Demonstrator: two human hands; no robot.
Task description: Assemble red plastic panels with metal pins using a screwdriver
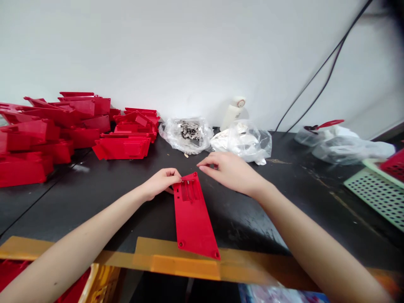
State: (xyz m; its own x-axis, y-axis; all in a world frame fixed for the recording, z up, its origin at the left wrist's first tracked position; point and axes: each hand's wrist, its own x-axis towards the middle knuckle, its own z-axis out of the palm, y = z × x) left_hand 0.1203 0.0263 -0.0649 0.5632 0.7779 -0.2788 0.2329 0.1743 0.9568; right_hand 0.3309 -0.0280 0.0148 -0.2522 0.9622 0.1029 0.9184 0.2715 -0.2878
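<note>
A flat red plastic panel (193, 219) lies on the black table (284, 202), its near end over the taped front edge. My left hand (161, 182) is closed in a pinch at the panel's far left corner, beside the rectangular recess. My right hand (230, 171) hovers just past the panel's far right corner, fingers curled and pressed together, pointing left. I cannot make out anything between those fingers.
Stacks of red plastic housings (63, 126) fill the back left. A clear bag of small metal parts (188, 132) and a bag of white pieces (241, 141) lie behind the hands. More bags (344, 143), a green perforated tray (375, 191) and a red basket (394, 166) sit right.
</note>
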